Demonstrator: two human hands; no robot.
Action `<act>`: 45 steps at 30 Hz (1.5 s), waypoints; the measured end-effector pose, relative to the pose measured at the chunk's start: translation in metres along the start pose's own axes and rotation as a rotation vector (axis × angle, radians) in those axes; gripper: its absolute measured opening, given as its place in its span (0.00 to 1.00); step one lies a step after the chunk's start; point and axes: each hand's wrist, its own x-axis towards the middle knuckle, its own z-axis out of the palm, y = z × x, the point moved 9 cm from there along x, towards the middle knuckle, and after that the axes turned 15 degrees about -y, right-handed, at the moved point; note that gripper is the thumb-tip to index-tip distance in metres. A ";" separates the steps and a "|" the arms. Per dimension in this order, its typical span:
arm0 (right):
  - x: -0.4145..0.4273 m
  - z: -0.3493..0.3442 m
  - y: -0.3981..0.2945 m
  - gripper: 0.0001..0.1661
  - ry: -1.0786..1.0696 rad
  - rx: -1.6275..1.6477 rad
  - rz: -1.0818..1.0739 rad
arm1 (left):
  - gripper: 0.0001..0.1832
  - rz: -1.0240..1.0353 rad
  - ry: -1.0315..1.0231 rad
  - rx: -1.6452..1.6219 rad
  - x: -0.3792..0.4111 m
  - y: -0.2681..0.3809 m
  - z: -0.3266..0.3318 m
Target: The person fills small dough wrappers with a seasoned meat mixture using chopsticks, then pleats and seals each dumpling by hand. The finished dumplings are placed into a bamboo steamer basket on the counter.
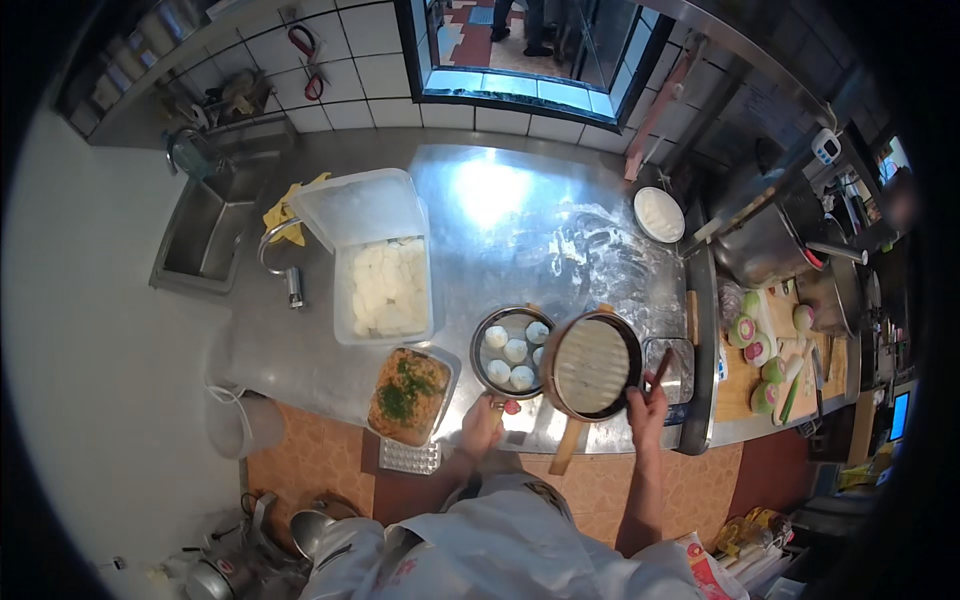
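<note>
A round bamboo steamer basket (514, 315) on the steel worktop holds several white buns (515, 350). Over its right side a second steamer basket (592, 364) sits tilted, its slatted base showing and no buns visible in it. My right hand (646, 412) grips this basket's lower right rim, and a brown stick-like tool (663, 367) juts up from the same hand. My left hand (482, 427) is at the near edge of the bun-filled basket, fingers closed around a small object with a red end (511, 407). What that object is, I cannot tell.
Left of the baskets stand a tray of orange-brown filling with chopped greens (409, 394) and a lidded plastic tub of dough pieces (388, 289). Flour (592, 247) dusts the worktop. A white bowl (659, 214), a kitchen scale (670, 367) and a vegetable-covered cutting board (795, 367) are rightward.
</note>
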 end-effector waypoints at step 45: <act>0.099 0.473 -0.147 0.11 -0.875 -0.919 -0.840 | 0.21 0.395 0.701 -0.032 -0.239 0.091 -0.123</act>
